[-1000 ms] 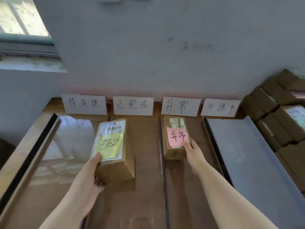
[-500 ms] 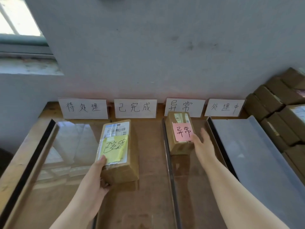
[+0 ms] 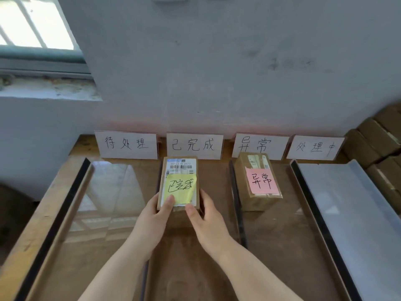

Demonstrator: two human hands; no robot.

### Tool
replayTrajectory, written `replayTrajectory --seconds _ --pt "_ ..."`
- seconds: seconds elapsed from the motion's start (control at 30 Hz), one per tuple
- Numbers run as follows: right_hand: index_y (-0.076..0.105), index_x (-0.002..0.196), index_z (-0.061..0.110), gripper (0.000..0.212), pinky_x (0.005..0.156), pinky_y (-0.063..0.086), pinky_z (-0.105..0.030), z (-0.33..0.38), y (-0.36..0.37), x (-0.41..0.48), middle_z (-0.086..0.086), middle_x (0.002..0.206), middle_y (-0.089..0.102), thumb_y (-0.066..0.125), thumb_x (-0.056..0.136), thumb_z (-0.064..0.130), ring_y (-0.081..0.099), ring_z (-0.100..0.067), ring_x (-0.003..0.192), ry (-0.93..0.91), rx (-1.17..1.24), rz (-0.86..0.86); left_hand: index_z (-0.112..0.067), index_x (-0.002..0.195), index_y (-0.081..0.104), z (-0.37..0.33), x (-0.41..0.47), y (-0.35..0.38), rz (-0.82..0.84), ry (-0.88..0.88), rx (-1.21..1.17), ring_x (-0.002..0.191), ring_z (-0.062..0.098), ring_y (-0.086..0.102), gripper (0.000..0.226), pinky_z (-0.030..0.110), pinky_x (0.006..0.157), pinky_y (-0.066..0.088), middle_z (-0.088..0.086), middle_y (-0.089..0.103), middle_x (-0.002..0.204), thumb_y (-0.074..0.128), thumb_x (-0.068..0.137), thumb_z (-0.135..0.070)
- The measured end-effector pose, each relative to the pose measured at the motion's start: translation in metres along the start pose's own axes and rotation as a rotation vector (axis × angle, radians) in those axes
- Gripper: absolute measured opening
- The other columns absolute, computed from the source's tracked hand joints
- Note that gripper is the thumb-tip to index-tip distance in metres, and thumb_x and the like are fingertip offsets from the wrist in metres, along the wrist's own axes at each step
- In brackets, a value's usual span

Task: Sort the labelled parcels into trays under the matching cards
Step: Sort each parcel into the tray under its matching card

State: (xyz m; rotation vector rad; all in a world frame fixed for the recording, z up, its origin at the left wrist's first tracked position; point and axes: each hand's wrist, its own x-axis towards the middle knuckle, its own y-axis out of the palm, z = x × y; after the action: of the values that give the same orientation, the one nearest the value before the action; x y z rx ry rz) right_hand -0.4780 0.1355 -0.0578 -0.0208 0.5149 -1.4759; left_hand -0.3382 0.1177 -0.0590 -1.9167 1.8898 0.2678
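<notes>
A brown parcel with a yellow note point(image 3: 179, 183) lies in the second tray point(image 3: 217, 213), right under the second white card point(image 3: 194, 146). My left hand point(image 3: 155, 218) grips its near left corner, thumb on the yellow note. My right hand point(image 3: 206, 222) grips its near right corner, thumb at the near edge of its top. A second brown parcel with a pink note point(image 3: 258, 181) rests alone in the third tray point(image 3: 275, 235), under the third card point(image 3: 259, 146).
Four handwritten cards stand along the wall. The first tray point(image 3: 104, 213) on the left and the grey fourth tray point(image 3: 358, 213) on the right hold nothing. A stack of brown boxes point(image 3: 382, 144) sits at the far right. A window is at the upper left.
My right hand left the pink-note parcel and came over to the yellow-note parcel. That parcel has slid farther back, up to the second card, now held by both hands.
</notes>
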Motion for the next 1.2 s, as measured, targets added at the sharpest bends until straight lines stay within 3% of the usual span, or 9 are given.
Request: replayTrajectory --seconds 0.07,0.2,0.37,0.53,0.63,0.77,0.87,1.07,1.2 --pt "0.021 0.146 0.035 0.057 0.093 0.033 -0.015 0.0 0.004 0.009 0.017 0.138 0.044 0.044 0.096 0.045 0.042 0.003 0.117 0.025 -0.025 0.007 -0.029 0.127 0.05 -0.003 0.01 -0.004 -0.022 0.051 0.116 0.109 0.012 0.059 0.038 0.035 0.094 0.048 -0.013 0.064 0.113 0.051 0.092 -0.046" --pt "0.019 0.148 0.033 0.054 0.099 0.034 -0.022 -0.001 0.01 0.029 0.012 0.143 0.043 0.041 0.099 0.04 0.042 -0.008 0.129 0.053 -0.083 0.034 -0.024 0.14 0.04 -0.001 0.033 -0.013 -0.026 0.142 0.351 0.108 0.009 0.057 0.058 0.024 0.082 0.045 -0.01 0.061 0.124 0.053 0.09 -0.049" --pt "0.011 0.151 0.031 0.061 0.106 0.036 -0.031 -0.008 0.014 0.048 0.009 0.147 0.04 0.04 0.098 0.042 0.04 -0.013 0.133 0.086 -0.189 0.046 -0.025 0.133 0.046 0.002 0.05 -0.012 0.033 0.181 0.498 0.086 0.002 0.054 0.045 0.009 0.057 0.039 -0.011 0.062 0.116 0.05 0.093 -0.045" --pt "0.001 0.151 0.032 0.066 0.108 0.036 -0.037 -0.004 0.011 0.058 0.006 0.153 0.032 0.034 0.097 0.05 0.037 -0.017 0.136 0.091 -0.298 0.107 -0.019 0.149 0.024 0.003 0.053 -0.014 0.002 0.198 0.515 0.118 0.016 0.054 0.064 0.027 0.088 0.046 -0.004 0.053 0.137 0.047 0.094 -0.043" --pt "-0.006 0.151 0.032 0.07 0.113 0.028 -0.04 0.002 0.003 0.057 0.007 0.159 0.011 0.032 0.096 0.054 0.023 -0.017 0.143 0.04 -0.419 0.123 -0.021 0.153 0.002 -0.002 0.045 -0.02 -0.007 0.208 0.621 0.131 0.02 0.043 0.072 0.031 0.098 0.04 0.001 0.038 0.15 0.043 0.097 -0.042" --pt "-0.009 0.151 0.028 0.071 0.114 0.019 -0.032 0.016 -0.012 0.041 0.01 0.159 -0.008 0.03 0.097 0.052 0.003 -0.011 0.146 -0.099 -0.639 0.089 -0.025 0.152 0.008 -0.012 0.026 -0.027 -0.076 0.345 0.915 0.145 0.016 0.017 0.064 0.033 0.11 0.029 -0.002 0.013 0.159 0.037 0.098 -0.043" --pt "-0.009 0.15 0.027 0.07 0.115 0.009 -0.027 0.023 -0.025 0.021 0.009 0.159 -0.011 0.028 0.097 0.053 -0.007 -0.008 0.145 -0.187 -0.747 0.075 -0.026 0.152 0.011 -0.021 0.009 -0.02 -0.106 0.422 1.065 0.147 0.016 0.007 0.06 0.033 0.114 0.021 -0.002 0.014 0.159 0.032 0.099 -0.045" --pt "-0.007 0.151 0.028 0.069 0.108 0.003 -0.018 0.016 -0.076 -0.039 0.01 0.159 -0.008 0.029 0.097 0.053 -0.006 -0.004 0.144 -0.292 -0.821 -0.015 -0.021 0.148 0.029 -0.033 -0.039 0.027 -0.122 0.548 1.176 0.143 0.023 0.026 0.059 0.037 0.115 0.022 0.005 0.037 0.151 0.039 0.096 -0.046" --pt "-0.007 0.15 0.034 0.071 0.112 0.016 -0.022 0.004 -0.127 -0.094 0.018 0.157 -0.005 0.035 0.095 0.052 0.001 -0.003 0.144 -0.253 -0.719 -0.1 -0.03 0.151 0.018 -0.038 -0.079 0.082 -0.065 0.608 1.133 0.145 0.015 0.018 0.058 0.031 0.116 0.015 -0.005 0.027 0.155 0.033 0.098 -0.049"
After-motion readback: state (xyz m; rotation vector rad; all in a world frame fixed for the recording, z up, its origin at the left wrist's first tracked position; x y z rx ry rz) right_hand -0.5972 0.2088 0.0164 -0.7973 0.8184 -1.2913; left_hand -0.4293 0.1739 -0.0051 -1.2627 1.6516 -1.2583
